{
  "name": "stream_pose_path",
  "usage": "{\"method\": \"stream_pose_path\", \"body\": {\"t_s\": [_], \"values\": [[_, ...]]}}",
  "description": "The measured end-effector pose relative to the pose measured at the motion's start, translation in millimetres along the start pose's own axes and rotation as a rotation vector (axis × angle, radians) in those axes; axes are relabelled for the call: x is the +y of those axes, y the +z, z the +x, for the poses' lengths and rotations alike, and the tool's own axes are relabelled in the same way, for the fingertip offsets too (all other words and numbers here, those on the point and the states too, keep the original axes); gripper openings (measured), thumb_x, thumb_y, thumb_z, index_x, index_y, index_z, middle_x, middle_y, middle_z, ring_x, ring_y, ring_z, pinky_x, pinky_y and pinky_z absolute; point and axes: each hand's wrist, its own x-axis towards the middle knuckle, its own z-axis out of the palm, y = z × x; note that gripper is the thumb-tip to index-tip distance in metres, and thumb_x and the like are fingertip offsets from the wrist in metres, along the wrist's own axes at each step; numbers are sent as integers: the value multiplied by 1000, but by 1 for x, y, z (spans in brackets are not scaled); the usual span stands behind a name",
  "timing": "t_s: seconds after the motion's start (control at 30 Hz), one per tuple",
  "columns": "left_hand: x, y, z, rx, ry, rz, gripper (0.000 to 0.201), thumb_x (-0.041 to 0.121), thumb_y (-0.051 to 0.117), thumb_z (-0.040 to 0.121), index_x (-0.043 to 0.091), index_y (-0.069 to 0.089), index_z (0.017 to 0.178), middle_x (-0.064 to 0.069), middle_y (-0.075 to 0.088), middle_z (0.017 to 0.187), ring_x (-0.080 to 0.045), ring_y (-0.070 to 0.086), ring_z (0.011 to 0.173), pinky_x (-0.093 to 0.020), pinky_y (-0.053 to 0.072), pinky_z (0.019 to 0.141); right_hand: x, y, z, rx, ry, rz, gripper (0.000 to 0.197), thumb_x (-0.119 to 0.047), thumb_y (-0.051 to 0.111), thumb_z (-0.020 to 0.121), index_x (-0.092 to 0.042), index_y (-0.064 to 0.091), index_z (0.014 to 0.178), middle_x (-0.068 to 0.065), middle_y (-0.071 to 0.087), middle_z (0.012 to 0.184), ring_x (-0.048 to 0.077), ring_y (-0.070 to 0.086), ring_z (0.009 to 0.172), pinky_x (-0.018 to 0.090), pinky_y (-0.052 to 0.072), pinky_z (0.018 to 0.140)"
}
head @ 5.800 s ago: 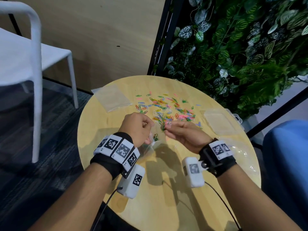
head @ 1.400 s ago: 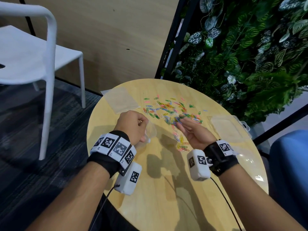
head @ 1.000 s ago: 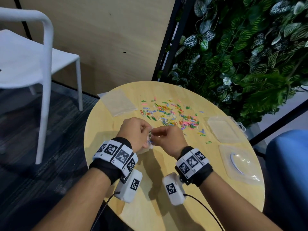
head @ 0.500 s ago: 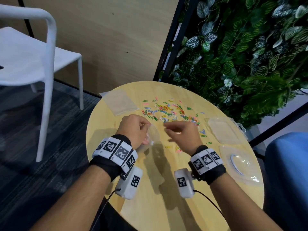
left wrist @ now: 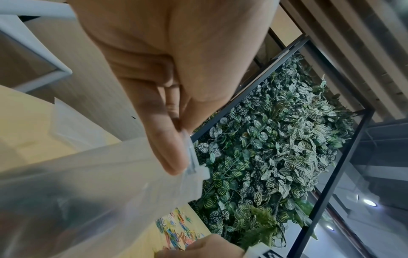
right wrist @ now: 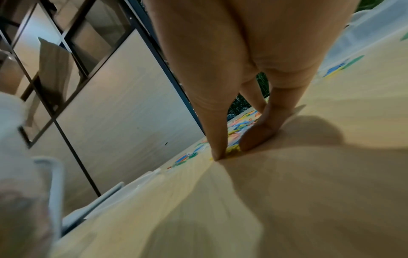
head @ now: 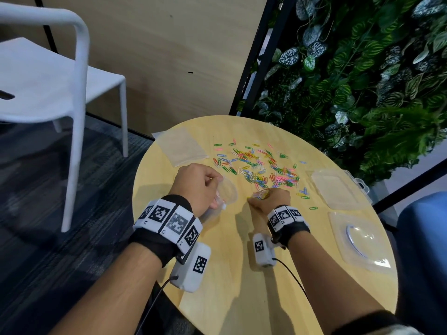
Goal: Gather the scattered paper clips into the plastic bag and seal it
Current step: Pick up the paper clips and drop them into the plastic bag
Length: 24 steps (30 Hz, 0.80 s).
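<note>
Many coloured paper clips (head: 261,168) lie scattered on the far half of the round wooden table (head: 242,274). My left hand (head: 198,187) holds the clear plastic bag (head: 228,193) just above the table, mouth towards the pile. In the left wrist view its thumb and finger pinch the bag (left wrist: 88,183) at the zip rim. My right hand (head: 271,199) is down on the table at the near edge of the pile. Its thumb and fingers (right wrist: 253,139) pinch a few yellow and pink paper clips (right wrist: 234,151) against the wood.
A second flat clear bag (head: 180,147) lies at the table's back left. A clear plastic box (head: 336,187) and its lid (head: 360,240) sit at the right edge, with a few stray clips (head: 304,193) nearby. A white chair (head: 48,88) stands left; a plant wall (head: 362,68) is behind.
One second ago my right hand was at the bag's mouth. It has since moved right and down onto the near edge of the pile. The left hand kept holding the bag.
</note>
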Motion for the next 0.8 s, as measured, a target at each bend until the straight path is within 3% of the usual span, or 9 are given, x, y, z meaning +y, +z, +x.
{"method": "stream_pose_path", "body": {"t_s": [0.07, 0.17, 0.27, 0.33, 0.4, 0.57, 0.7, 0.77, 0.8], "values": [[0, -2, 0, -2, 3, -5, 16, 9, 58, 95, 13, 73, 92, -10, 74, 68, -17, 69, 48, -10, 51, 49, -7, -2, 10, -9, -18, -53, 66, -62, 62, 78, -9, 57, 116, 13, 58, 115, 28, 52, 105, 33, 45, 81], [1, -3, 1, -2, 11, -11, 15, 9, 59, 95, 12, 73, 92, -11, 75, 69, -16, 69, 48, -9, 50, 48, -16, -4, 18, 12, -84, -42, 52, -49, 52, 88, -17, 54, 129, 13, 56, 127, 30, 46, 113, 33, 40, 82], [2, -2, 2, -6, 18, -7, 13, 11, 60, 95, 11, 73, 91, -11, 75, 71, -16, 69, 49, -8, 49, 47, -22, -2, 18, 14, -134, -120, 38, -39, 49, 95, -12, 63, 117, 14, 59, 125, 29, 50, 117, 35, 46, 90], [3, 0, 2, -5, 17, 3, 13, 12, 60, 95, 12, 73, 91, -11, 75, 70, -16, 69, 49, -8, 49, 47, -24, -2, 16, 59, -127, -133, 24, -20, 52, 92, -6, 69, 100, 18, 65, 110, 29, 58, 96, 34, 52, 82], [3, 1, 2, -12, 13, 1, 13, 12, 60, 95, 12, 73, 91, -10, 75, 70, -16, 69, 49, -9, 50, 48, -23, -2, 15, 94, -118, -163, 17, -10, 55, 86, -1, 69, 90, 16, 67, 93, 27, 55, 74, 31, 52, 69], [3, 3, 1, -22, 5, 5, 14, 12, 60, 95, 12, 73, 91, -8, 74, 70, -15, 70, 49, -10, 51, 49, -7, -17, 15, 28, -108, -220, 30, -33, 72, 83, -3, 68, 85, 11, 65, 81, 21, 54, 69, 28, 49, 61], [3, 5, 2, -27, -5, -1, 14, 13, 61, 95, 11, 73, 91, -9, 75, 71, -21, 72, 53, -13, 54, 50, 34, -26, 26, -14, 1, 160, 14, -25, 70, 79, -12, 74, 75, 13, 71, 78, 21, 54, 62, 28, 48, 58], [4, 7, 3, -34, -6, 1, 13, 14, 61, 95, 11, 73, 90, -11, 74, 70, -22, 73, 54, -16, 56, 53, 52, -29, 23, -131, 131, 673, 18, -19, 75, 76, -10, 72, 92, 12, 72, 87, 20, 66, 72, 27, 56, 69], [3, 9, 4, -38, -5, 5, 14, 15, 61, 95, 11, 73, 90, -11, 74, 69, -22, 73, 54, -17, 57, 54, 57, -29, 20, -197, 180, 940, 23, -14, 74, 79, -8, 67, 100, 9, 74, 84, 15, 69, 71, 24, 58, 69]]}}
